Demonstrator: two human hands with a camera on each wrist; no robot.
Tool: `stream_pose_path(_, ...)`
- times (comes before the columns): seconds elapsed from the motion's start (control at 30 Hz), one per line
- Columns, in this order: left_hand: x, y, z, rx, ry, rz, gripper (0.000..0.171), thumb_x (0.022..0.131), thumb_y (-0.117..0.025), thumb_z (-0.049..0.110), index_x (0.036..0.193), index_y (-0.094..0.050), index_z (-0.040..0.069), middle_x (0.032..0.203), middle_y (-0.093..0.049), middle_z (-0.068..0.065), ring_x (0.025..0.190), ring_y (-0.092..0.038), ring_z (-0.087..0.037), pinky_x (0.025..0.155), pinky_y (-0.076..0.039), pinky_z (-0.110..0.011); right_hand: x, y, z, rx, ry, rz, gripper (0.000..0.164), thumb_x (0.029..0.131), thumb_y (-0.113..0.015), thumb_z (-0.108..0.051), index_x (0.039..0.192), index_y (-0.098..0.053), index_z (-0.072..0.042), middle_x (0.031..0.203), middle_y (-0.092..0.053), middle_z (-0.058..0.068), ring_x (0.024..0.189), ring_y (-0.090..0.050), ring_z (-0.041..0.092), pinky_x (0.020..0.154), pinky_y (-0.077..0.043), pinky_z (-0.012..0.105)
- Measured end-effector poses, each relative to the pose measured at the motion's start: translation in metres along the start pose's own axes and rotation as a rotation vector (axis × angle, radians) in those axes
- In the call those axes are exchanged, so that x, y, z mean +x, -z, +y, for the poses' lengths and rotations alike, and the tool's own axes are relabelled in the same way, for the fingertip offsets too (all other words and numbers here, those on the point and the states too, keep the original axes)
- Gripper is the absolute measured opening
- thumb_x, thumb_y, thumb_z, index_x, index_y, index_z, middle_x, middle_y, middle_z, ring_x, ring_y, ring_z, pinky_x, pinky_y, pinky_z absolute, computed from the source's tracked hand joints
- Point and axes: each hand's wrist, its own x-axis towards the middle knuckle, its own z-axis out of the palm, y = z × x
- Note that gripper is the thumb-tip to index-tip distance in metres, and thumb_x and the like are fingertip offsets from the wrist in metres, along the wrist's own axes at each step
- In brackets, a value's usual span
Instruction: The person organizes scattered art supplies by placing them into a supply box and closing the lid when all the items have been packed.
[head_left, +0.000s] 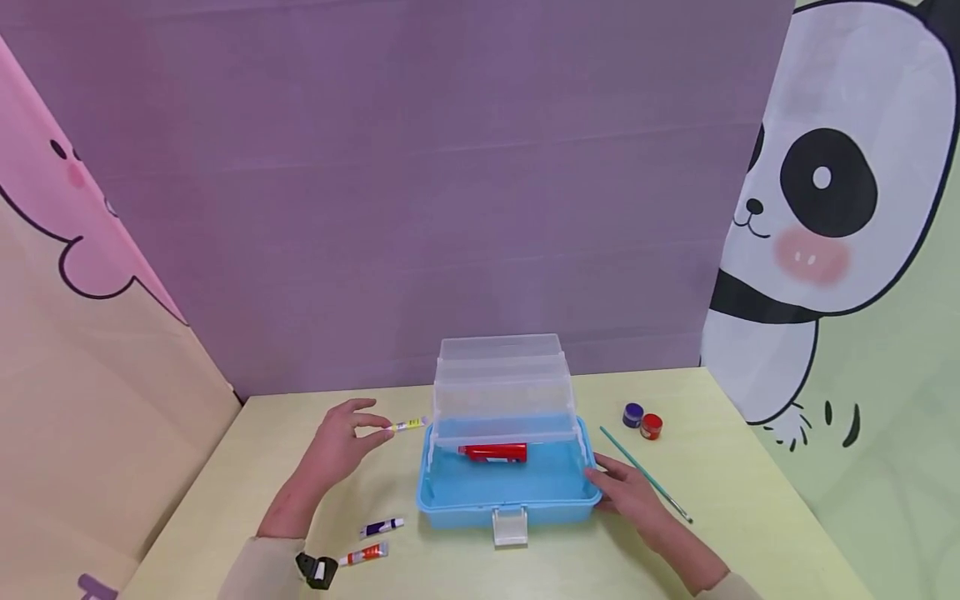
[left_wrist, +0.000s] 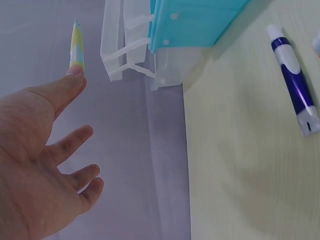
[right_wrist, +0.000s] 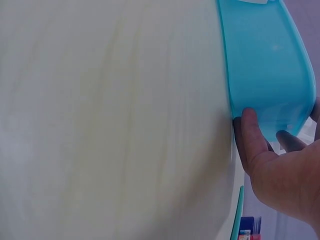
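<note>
My left hand [head_left: 341, 442] pinches a small yellow paint tube [head_left: 409, 425] between thumb and finger, left of a blue plastic box [head_left: 465, 518]. In the left wrist view the yellow tube [left_wrist: 76, 47] points away from the thumb, and the other fingers are spread. The box's clear lid [head_left: 502, 375] is raised at the back. Inside lies a red bottle [head_left: 495, 452]. At the box's right side, my right hand [head_left: 630, 496] grips the wall, thumb at the rim and fingers against the outside, as the right wrist view also shows on the blue wall [right_wrist: 270, 70].
A purple paint tube [head_left: 382, 527] and an orange one [head_left: 365, 554] lie left in front of the box. To its right are a green paintbrush [head_left: 645, 473], a purple paint pot [head_left: 633, 415] and a red pot [head_left: 651, 427]. A purple backdrop [head_left: 450, 183] rises behind the table.
</note>
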Motion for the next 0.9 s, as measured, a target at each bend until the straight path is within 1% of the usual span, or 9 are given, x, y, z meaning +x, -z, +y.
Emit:
stream_pose_path(0.13, 0.006, -0.002, 0.005, -0.013, 0.019, -0.007, 0.023, 0.090, -0.071, 0.028, 0.107, -0.076, 0.013, 0.141, -0.046, -0.020, 0.130, -0.034, -0.046, 0.094, -0.043, -0.060, 0.001, 0.000, 0.001, -0.014, -0.001, -0.003, 0.058, 0.093, -0.066, -0.030, 0.140, -0.049, 0.000, 0.127, -0.058, 0.024, 0.093, -0.068, 0.030, 0.076, -0.057, 0.043)
stream_pose_path(0.23, 0.010, -0.003, 0.009, -0.031, 0.013, 0.000, 0.022, 0.090, -0.071, 0.026, 0.107, -0.076, 0.012, 0.140, -0.046, -0.020, 0.131, -0.035, -0.046, 0.093, -0.045, -0.059, 0.002, 0.000, 0.002, -0.023, -0.001, -0.008, 0.059, 0.094, -0.066, -0.031, 0.140, -0.049, 0.000, 0.128, -0.057, 0.025, 0.094, -0.067, 0.030, 0.076, -0.057, 0.043)
stream_pose_path(0.33, 0.015, -0.005, 0.015, -0.050, 0.003, 0.002, 0.022, 0.090, -0.071, 0.025, 0.106, -0.076, 0.012, 0.140, -0.047, -0.020, 0.131, -0.035, -0.045, 0.095, -0.043, -0.060, 0.003, 0.001, 0.002, -0.026, 0.003, -0.013, 0.060, 0.094, -0.065, -0.032, 0.141, -0.048, 0.001, 0.128, -0.056, 0.026, 0.094, -0.067, 0.031, 0.076, -0.057, 0.043)
stream_pose_path(0.47, 0.021, -0.006, 0.024, -0.066, 0.017, -0.004, 0.023, 0.090, -0.071, 0.027, 0.107, -0.076, 0.012, 0.141, -0.045, -0.018, 0.132, -0.034, -0.044, 0.097, -0.041, -0.060, 0.003, 0.002, 0.001, -0.018, 0.003, -0.014, 0.060, 0.093, -0.066, -0.031, 0.141, -0.048, 0.001, 0.128, -0.057, 0.025, 0.094, -0.067, 0.030, 0.076, -0.057, 0.043)
stream_pose_path(0.63, 0.029, -0.008, 0.034, -0.094, 0.031, -0.009, 0.022, 0.089, -0.072, 0.026, 0.106, -0.076, 0.013, 0.145, -0.040, -0.018, 0.133, -0.033, -0.044, 0.093, -0.047, -0.056, 0.002, 0.002, 0.001, 0.004, -0.008, -0.010, 0.056, 0.094, -0.066, -0.027, 0.139, -0.049, 0.002, 0.127, -0.058, 0.024, 0.094, -0.068, 0.029, 0.077, -0.057, 0.041)
stream_pose_path(0.9, 0.037, -0.014, 0.043, -0.098, 0.030, -0.008, 0.018, 0.089, -0.073, 0.023, 0.104, -0.077, 0.014, 0.149, -0.036, -0.019, 0.134, -0.033, -0.046, 0.091, -0.049, -0.053, 0.001, 0.002, 0.000, -0.022, -0.009, -0.013, 0.059, 0.094, -0.066, -0.030, 0.140, -0.048, 0.002, 0.130, -0.056, 0.025, 0.095, -0.067, 0.029, 0.077, -0.057, 0.041)
